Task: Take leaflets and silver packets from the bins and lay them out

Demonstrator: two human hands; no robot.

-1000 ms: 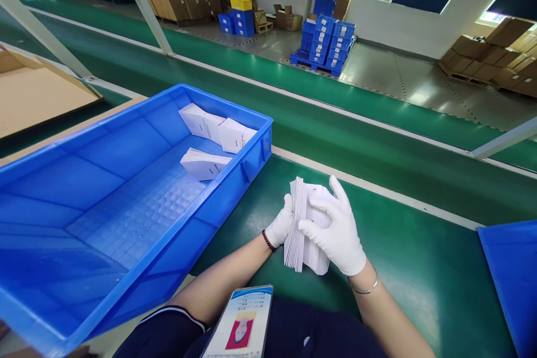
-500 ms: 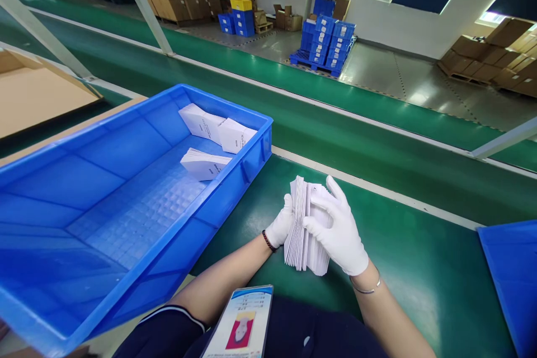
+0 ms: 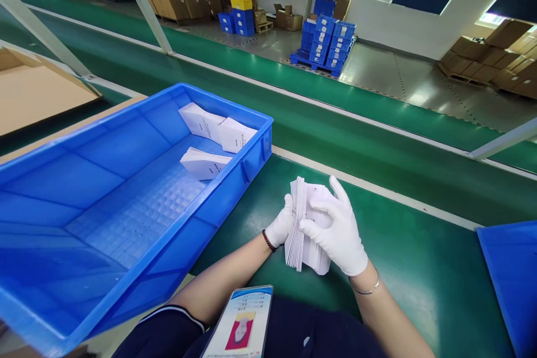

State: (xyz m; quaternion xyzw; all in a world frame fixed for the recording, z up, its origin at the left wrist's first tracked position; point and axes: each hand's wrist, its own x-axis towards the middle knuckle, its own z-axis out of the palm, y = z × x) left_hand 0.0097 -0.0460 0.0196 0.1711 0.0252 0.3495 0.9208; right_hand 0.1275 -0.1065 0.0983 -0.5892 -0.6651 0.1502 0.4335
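Observation:
Between my two white-gloved hands stands a stack of folded white paper leaflets [image 3: 297, 246], edges up, over the green work surface [image 3: 403, 251]. My left hand [image 3: 281, 226] is wrapped round the stack's left side, thumb up; its other fingers are hidden behind the paper. My right hand [image 3: 338, 229] curves over the right part, its thumb against the leaflet edges and its index finger raised. Printing shows on the face of one leaflet between the fingers. To the left, a blue plastic bin [image 3: 138, 196] holds several bundles of similar leaflets [image 3: 205, 163] at its far right end.
Another blue bin [image 3: 505, 279] stands at the right edge. A cardboard tray [image 3: 42, 92] lies at far left. A white rail [image 3: 377, 191] runs behind the work surface. An ID badge [image 3: 241, 324] hangs at my chest. Stacked blue crates [image 3: 327, 39] stand across the floor.
My right thumb has moved slightly left across the leaflet edges. The gap in the stack is wider, and a printed leaflet face now shows. My left hand has barely moved.

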